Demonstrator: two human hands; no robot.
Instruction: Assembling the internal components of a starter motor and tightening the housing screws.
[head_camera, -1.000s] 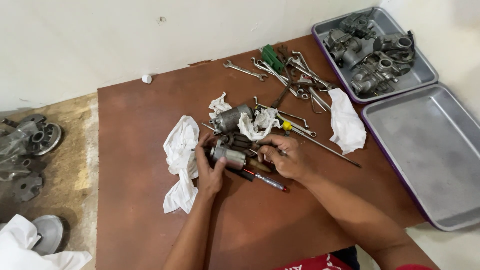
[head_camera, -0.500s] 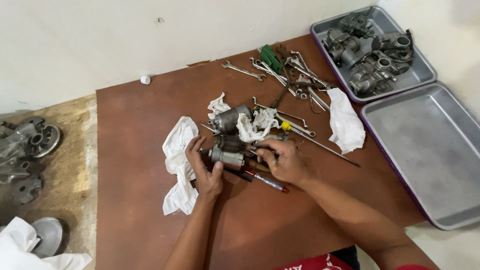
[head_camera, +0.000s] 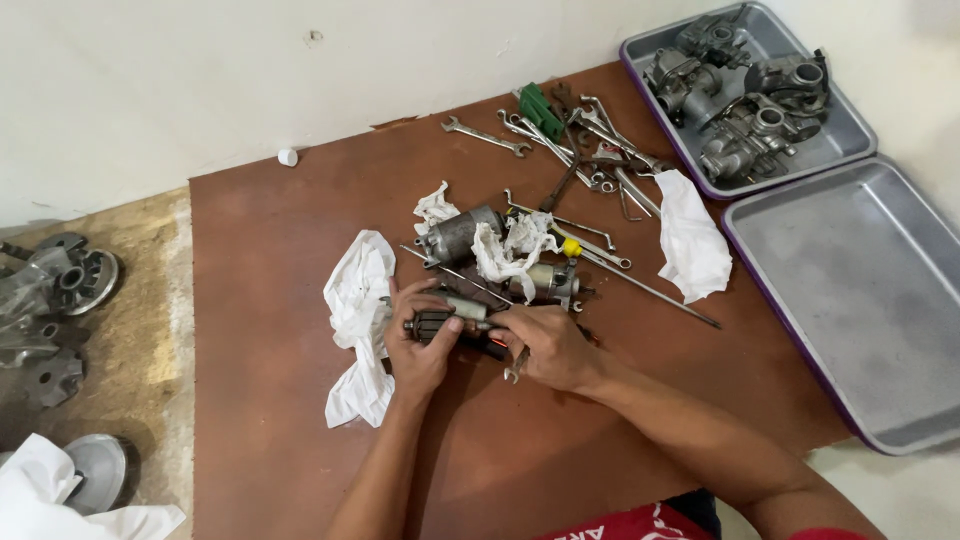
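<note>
The left hand (head_camera: 418, 345) is clenched round a dark armature (head_camera: 432, 324), thumb on top; the part lies across its fingers, shaft toward 3 o'clock. The right hand (head_camera: 548, 345) pinches that shaft end. A white rag (head_camera: 360, 300) lies at 9 o'clock, wrenches (head_camera: 560, 140) at 1 o'clock

Two metal trays (head_camera: 850, 300); three white rags (head_camera: 360, 300) on board; one white cap (head_camera: 287, 157).
</note>
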